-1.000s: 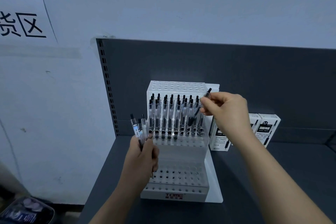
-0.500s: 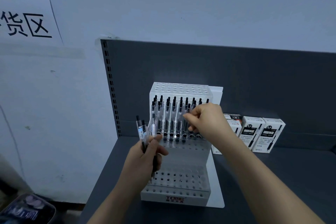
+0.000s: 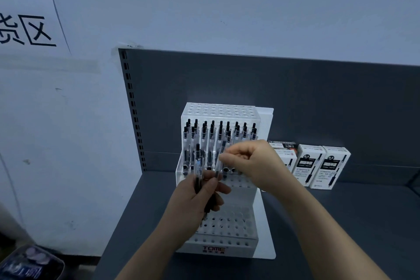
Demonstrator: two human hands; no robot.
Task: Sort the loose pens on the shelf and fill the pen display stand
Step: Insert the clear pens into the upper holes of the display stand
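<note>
A white tiered pen display stand sits on the dark grey shelf. Its upper middle tier holds several clear pens with black caps; the top tier and the lower tiers show empty holes. My left hand is in front of the stand and grips a small bundle of clear pens upright. My right hand reaches in from the right and pinches one clear pen just beside that bundle, close to the left hand's fingertips.
Three white pen boxes stand against the shelf's back panel, right of the stand. The shelf's slotted upright runs along the left. A dark packet lies below at the lower left, off the shelf.
My right hand lowered its pen into the filled row, then moved left and down to the bundle, where it now pinches a pen. My left hand rose slightly toward the stand.
</note>
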